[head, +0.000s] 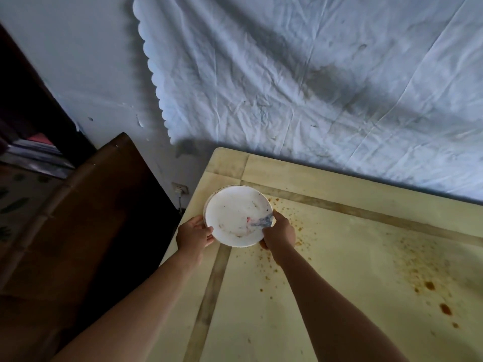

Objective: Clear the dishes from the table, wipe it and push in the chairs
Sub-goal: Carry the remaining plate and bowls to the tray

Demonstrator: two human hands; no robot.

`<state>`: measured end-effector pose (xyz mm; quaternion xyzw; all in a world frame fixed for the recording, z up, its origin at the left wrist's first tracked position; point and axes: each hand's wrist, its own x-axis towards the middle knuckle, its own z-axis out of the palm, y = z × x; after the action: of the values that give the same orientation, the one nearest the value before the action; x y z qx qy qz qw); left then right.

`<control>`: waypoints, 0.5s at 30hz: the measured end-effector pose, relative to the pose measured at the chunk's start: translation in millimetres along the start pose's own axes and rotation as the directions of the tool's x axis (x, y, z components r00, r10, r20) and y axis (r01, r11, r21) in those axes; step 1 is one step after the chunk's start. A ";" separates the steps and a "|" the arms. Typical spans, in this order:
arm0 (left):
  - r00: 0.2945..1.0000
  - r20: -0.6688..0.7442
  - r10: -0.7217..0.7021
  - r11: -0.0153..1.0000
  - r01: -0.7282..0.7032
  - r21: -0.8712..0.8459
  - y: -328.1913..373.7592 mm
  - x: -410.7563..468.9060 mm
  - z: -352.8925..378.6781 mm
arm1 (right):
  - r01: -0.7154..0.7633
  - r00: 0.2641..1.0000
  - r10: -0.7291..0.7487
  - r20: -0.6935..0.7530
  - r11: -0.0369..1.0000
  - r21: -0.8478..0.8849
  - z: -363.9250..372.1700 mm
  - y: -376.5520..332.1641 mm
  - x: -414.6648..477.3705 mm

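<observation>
A white plate (236, 214) with smears and a blue mark near its right rim is held over the far left corner of the cream table (339, 270). A second rim shows just behind its top left edge, so it may sit on another dish. My left hand (194, 235) grips the plate's left rim. My right hand (278, 232) grips its right rim, thumb on top. Orange-brown crumbs and sauce spots are scattered over the tabletop to the right of the plate.
A stained white cloth (313, 74) hangs on the wall behind the table. A dark wooden chair or headboard (86, 218) stands left of the table. A wall socket with a plug (179, 189) sits low by the table corner.
</observation>
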<state>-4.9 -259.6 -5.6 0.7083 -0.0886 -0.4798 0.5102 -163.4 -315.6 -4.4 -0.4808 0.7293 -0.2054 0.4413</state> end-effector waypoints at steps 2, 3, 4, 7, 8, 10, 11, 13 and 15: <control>1.000 0.011 -0.006 1.000 0.006 0.012 -0.2 2.7 -0.9 | 0.039 0.999 -0.040 -0.008 0.995 -0.088 5.5 1.7 1.1; 1.000 0.016 -0.007 1.000 0.007 0.015 -0.2 3.8 -1.0 | 0.051 0.999 -0.053 -0.011 0.989 -0.137 5.8 0.4 0.3; 1.000 0.023 -0.006 1.000 0.005 0.016 0.3 5.1 -0.9 | 0.062 0.998 -0.066 -0.016 0.980 -0.187 5.0 -1.8 0.3; 0.999 0.034 -0.002 1.000 0.001 0.023 3.6 9.0 0.6 | 0.047 0.998 -0.060 -0.034 0.957 -0.288 2.2 -5.4 5.7; 0.999 0.036 -0.006 1.000 0.005 0.030 4.6 11.1 0.7 | 0.035 0.998 -0.047 -0.036 0.956 -0.290 3.4 -5.9 8.1; 0.999 0.045 -0.023 0.999 0.020 0.049 6.4 15.6 2.5 | -0.006 1.000 -0.001 -0.031 0.977 -0.214 7.0 -7.8 12.3; 0.998 0.053 -0.032 0.998 0.029 0.060 7.8 17.0 4.0 | -0.043 0.999 0.039 -0.031 0.988 -0.148 8.2 -9.2 14.3; 0.996 0.060 -0.061 0.996 0.057 0.070 12.2 17.9 5.9 | -0.123 0.992 0.123 -0.032 0.992 0.003 9.4 -12.0 17.6; 0.992 0.080 -0.102 0.994 0.099 0.042 17.6 15.7 6.4 | -0.162 0.985 0.169 -0.030 0.975 0.150 5.7 -11.5 18.0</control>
<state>4.8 -281.5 -0.7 0.7011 -0.0828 -0.5317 0.4680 -155.3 -336.0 -7.1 -0.3801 0.7590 -0.2312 0.4754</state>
